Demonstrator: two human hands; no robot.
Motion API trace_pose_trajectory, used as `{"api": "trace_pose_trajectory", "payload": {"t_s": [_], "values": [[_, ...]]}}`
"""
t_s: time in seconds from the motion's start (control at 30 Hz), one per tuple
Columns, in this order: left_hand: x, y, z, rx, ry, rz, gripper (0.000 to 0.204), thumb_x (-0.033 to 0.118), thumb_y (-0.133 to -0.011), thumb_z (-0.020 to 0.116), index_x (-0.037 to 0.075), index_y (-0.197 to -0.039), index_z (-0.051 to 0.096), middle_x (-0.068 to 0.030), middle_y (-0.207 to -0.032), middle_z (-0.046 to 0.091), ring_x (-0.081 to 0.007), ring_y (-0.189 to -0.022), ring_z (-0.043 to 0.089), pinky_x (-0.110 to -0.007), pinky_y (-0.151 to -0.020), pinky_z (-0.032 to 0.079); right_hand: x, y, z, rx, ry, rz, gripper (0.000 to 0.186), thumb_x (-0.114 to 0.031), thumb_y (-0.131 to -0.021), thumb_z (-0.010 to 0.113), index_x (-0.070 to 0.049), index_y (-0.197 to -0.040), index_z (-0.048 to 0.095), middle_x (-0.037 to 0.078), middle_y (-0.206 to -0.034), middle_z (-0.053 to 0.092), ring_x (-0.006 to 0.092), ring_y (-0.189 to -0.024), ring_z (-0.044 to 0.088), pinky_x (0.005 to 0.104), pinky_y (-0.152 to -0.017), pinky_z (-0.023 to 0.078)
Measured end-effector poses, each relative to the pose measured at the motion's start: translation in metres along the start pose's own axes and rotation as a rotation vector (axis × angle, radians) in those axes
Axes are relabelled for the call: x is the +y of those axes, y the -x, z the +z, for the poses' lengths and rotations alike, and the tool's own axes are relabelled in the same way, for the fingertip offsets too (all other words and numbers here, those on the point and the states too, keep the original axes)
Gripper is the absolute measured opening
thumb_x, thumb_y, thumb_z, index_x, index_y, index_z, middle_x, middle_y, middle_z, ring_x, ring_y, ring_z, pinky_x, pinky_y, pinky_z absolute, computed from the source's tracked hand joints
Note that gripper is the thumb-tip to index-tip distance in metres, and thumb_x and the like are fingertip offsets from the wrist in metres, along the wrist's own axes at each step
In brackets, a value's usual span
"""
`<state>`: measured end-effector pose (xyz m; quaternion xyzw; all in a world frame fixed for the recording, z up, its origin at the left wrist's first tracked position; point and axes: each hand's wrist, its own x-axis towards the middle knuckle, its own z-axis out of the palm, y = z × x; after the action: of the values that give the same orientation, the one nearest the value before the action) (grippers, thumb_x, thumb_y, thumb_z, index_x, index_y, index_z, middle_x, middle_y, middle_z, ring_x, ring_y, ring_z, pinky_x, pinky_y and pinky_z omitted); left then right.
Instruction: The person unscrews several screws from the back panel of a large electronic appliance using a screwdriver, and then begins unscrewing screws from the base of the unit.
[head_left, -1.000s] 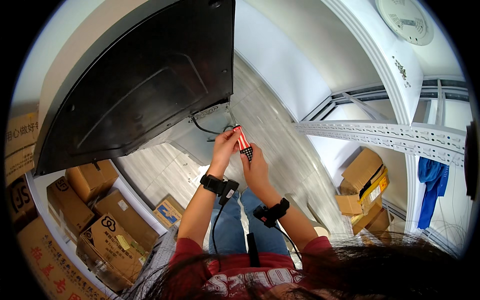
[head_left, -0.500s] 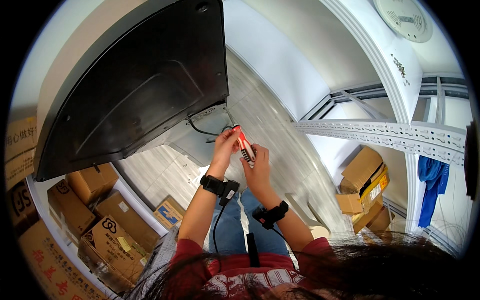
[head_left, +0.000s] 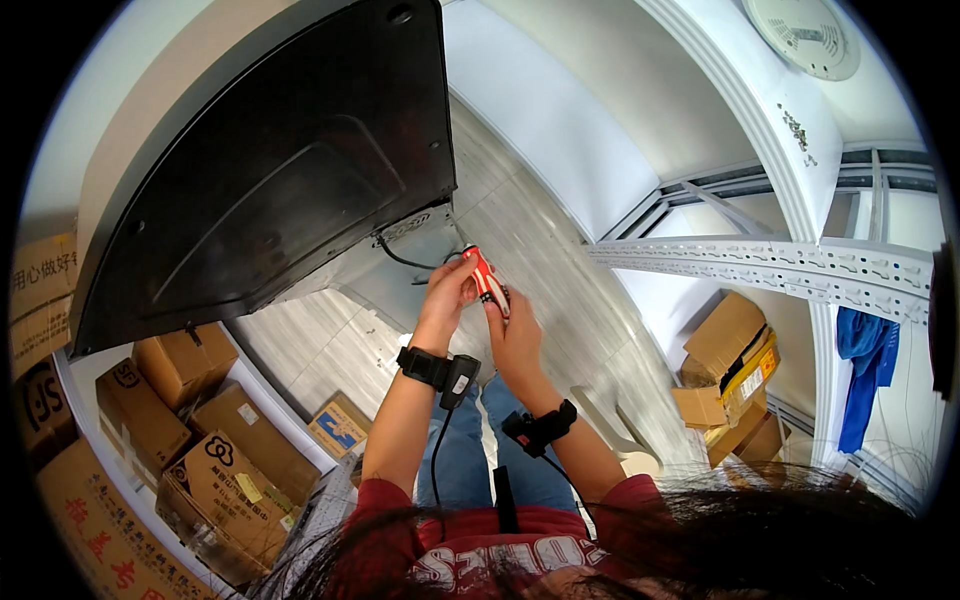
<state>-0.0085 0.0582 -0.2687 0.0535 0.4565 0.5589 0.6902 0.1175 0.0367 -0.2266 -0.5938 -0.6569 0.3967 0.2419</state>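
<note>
Between both hands I hold a screwdriver (head_left: 483, 276) with a red and white handle and a black end. My left hand (head_left: 447, 292) is closed on its upper part, with the fingers pinched round the red grip. My right hand (head_left: 515, 335) is wrapped round the lower end, thumb and fingers against the handle. The blade is hard to make out. Just beyond my hands, a black cable (head_left: 400, 262) comes from the lower edge of a large black panel (head_left: 280, 190), above a grey metal sheet (head_left: 385, 285).
Cardboard boxes (head_left: 225, 500) fill a shelf at the left, with a flat box (head_left: 338, 428) on the floor (head_left: 300, 345). To the right stand a perforated metal shelf rail (head_left: 760, 265), an opened carton (head_left: 730, 335) and a hanging blue cloth (head_left: 865, 380).
The screwdriver's handle has turned and sits a little higher in my hands. My right fingers have moved slightly up along it, covering more of its black end.
</note>
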Motion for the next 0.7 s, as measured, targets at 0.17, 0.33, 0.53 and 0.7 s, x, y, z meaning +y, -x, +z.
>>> {"api": "trace_pose_trajectory", "payload": {"t_s": [0.17,0.33,0.53,0.7], "values": [[-0.002,0.000,0.011,0.113,0.024,-0.001,0.020,0.021,-0.086,0.056,0.002,-0.086,0.059,-0.0024,-0.069,0.060,-0.0039,-0.046,0.040,-0.019,-0.043,0.030,0.018,-0.001,0.003,0.069,-0.003,-0.156,0.045,-0.016,-0.078,0.063,0.003,-0.114,0.043,0.020,-0.100,0.052,0.0313,-0.082,0.057,0.0373,-0.062,0.047],[0.001,-0.001,-0.006,0.032,-0.079,0.000,0.018,0.019,-0.086,0.054,0.001,-0.084,0.059,-0.0026,-0.069,0.060,-0.0042,-0.046,0.041,-0.018,-0.043,0.030,0.000,0.001,0.003,0.013,0.019,-0.092,0.050,-0.016,-0.077,0.064,0.001,-0.118,0.039,0.020,-0.098,0.055,0.0327,-0.079,0.058,0.0370,-0.064,0.047],[-0.003,-0.003,-0.009,0.022,-0.028,0.017,0.023,0.020,-0.088,0.052,-0.002,-0.091,0.058,-0.0051,-0.076,0.062,-0.0038,-0.049,0.043,-0.017,-0.045,0.035,0.011,-0.004,0.004,-0.096,-0.106,0.048,0.046,-0.017,-0.079,0.061,-0.002,-0.116,0.039,0.021,-0.110,0.047,0.0400,-0.088,0.054,0.0426,-0.068,0.046],[-0.009,-0.005,-0.014,0.026,-0.109,0.065,0.024,0.021,-0.088,0.051,-0.001,-0.092,0.058,-0.0043,-0.074,0.062,-0.0036,-0.051,0.044,-0.016,-0.047,0.035,-0.002,-0.004,0.001,0.027,0.074,-0.151,0.046,-0.017,-0.078,0.062,0.000,-0.115,0.040,0.020,-0.099,0.054,0.0334,-0.082,0.058,0.0371,-0.064,0.047]]}}
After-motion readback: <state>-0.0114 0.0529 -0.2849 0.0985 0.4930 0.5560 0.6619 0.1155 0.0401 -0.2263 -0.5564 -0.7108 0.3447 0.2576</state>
